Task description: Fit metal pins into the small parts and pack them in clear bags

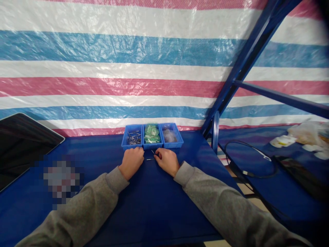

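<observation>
My left hand is closed, its fingers curled just in front of the left blue bin. A tiny bright tip shows at its fingertips, too small to name. My right hand pinches a thin metal rod, which points up and left from the fingers. Another slim metal rod lies on the blue table between the two hands, close to my right fingertips. Several similar metal pieces fill the left bin. Green-and-clear plastic packets lie in the middle bin, and clear plastic bags in the right bin.
A dark screen-like panel stands at the left, near a pixelated patch on the table. Blue metal frame bars rise at the right. Beyond them a second blue surface bears a black cable, a dark flat object and plastic bags.
</observation>
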